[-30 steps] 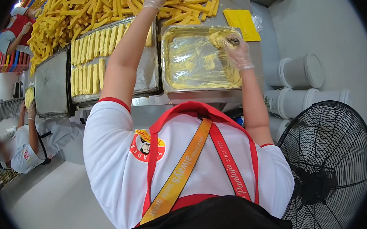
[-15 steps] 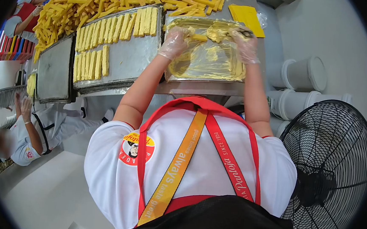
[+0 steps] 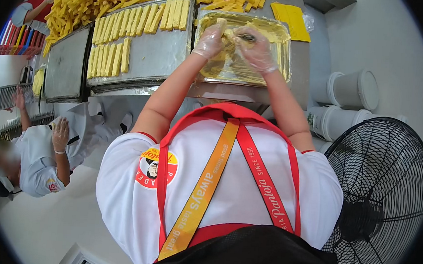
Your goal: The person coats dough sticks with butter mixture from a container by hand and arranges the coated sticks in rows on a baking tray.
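My left hand (image 3: 210,40), in a clear glove, is closed over the left part of a metal tray (image 3: 287,63) smeared with pale yellow spread. Its fingers pinch a yellow stick, mostly hidden between the hands. My gloved right hand (image 3: 256,51) grips a small tool (image 3: 247,37) with a dark part, close to the left fingertips. Left of this tray, a flat baking tray (image 3: 153,54) bears two rows of coated sticks (image 3: 146,19); the lower row is shorter. A large pile of plain yellow sticks (image 3: 90,6) lies behind.
An empty-looking dark tray (image 3: 66,65) stands farther left. Yellow sheets (image 3: 291,22) lie at the back right. White buckets (image 3: 354,89) and a black fan (image 3: 379,193) are on the right. A co-worker (image 3: 43,154) is at the lower left, another (image 3: 33,9) at the upper left.
My left hand went from the baking tray to the spread tray, with a stick seen in it. My right hand moved left, toward it. The lower-left co-worker's hands have moved apart.
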Demonstrator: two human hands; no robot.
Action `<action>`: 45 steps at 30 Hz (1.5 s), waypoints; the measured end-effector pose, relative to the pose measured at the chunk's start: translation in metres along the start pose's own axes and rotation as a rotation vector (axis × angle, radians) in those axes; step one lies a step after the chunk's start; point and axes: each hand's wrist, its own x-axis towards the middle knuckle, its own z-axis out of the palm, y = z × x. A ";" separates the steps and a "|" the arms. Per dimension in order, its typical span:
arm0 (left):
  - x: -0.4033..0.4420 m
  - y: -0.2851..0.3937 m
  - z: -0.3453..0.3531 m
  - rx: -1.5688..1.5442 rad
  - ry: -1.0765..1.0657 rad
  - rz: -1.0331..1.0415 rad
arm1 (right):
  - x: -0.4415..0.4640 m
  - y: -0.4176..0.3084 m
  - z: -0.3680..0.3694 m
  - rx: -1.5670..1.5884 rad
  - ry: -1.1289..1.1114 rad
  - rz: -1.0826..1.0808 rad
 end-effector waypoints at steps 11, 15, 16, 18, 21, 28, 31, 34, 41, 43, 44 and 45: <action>-0.005 0.000 -0.007 -0.015 0.072 -0.075 | 0.023 0.016 -0.042 0.452 0.304 0.505; -0.006 0.002 -0.008 0.007 0.087 -0.029 | 0.022 0.041 -0.046 -0.741 0.001 -0.525; -0.006 0.002 -0.007 -0.001 0.068 -0.043 | 0.019 0.066 -0.044 -0.533 0.064 -0.348; -0.006 0.000 -0.007 -0.022 0.038 -0.067 | 0.015 0.093 -0.037 -0.195 0.142 0.016; -0.008 -0.002 -0.009 -0.049 0.026 -0.088 | 0.030 0.008 -0.054 0.054 0.180 0.601; -0.004 0.010 -0.018 -0.072 -0.088 -0.406 | 0.014 0.046 -0.031 0.437 0.182 0.271; -0.004 0.015 -0.027 -0.148 -0.100 -0.468 | 0.015 0.055 -0.034 -0.077 0.157 0.264; -0.004 0.022 -0.032 -0.180 -0.108 -0.476 | 0.010 0.037 -0.027 -0.238 0.160 0.253; -0.004 -0.030 0.003 -0.151 -0.087 -0.505 | 0.004 0.056 -0.033 0.689 0.160 0.365; -0.007 -0.002 -0.017 -0.165 -0.083 -0.462 | 0.004 0.124 -0.040 0.218 0.216 0.286; -0.010 0.008 -0.024 -0.160 -0.060 -0.425 | 0.005 0.124 -0.039 0.130 0.232 0.269; -0.011 0.013 -0.027 -0.154 -0.039 -0.389 | 0.006 0.123 -0.039 0.042 0.249 0.255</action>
